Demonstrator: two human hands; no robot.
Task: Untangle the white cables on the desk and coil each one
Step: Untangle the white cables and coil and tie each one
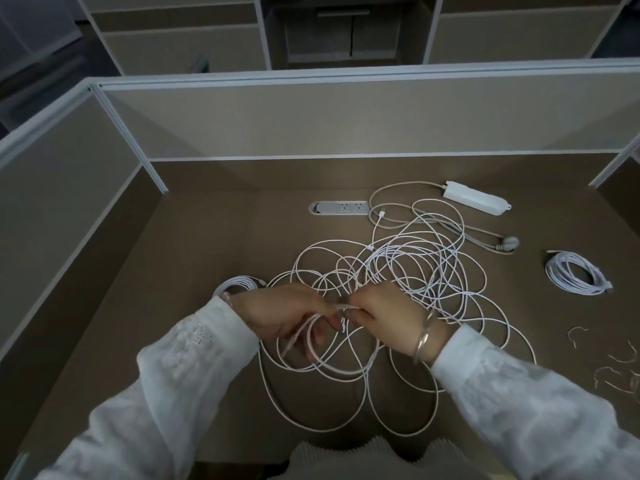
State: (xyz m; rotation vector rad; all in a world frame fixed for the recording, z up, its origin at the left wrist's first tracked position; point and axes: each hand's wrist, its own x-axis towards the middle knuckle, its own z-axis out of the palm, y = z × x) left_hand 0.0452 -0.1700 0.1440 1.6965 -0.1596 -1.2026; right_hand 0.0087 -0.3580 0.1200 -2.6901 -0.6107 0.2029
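1. Done, it seems: one coiled cable (577,273) lies at the desk's (194,244) right, another coil (239,284) behind the left wrist.
2. Left: the tangle (408,271) mid-desk.
3. The left hand (291,315) grips small loops; the right hand (384,313) pinches the same strand.

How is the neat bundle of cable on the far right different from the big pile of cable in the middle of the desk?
The bundle on the right is wound into tight, stacked loops; the middle pile sprawls in loose, crossing loops. The bundle is compact, while the pile spreads over much more of the desk. The bundle lies untouched, whereas the left hand and right hand hold strands of the pile. Both are thin white cable.
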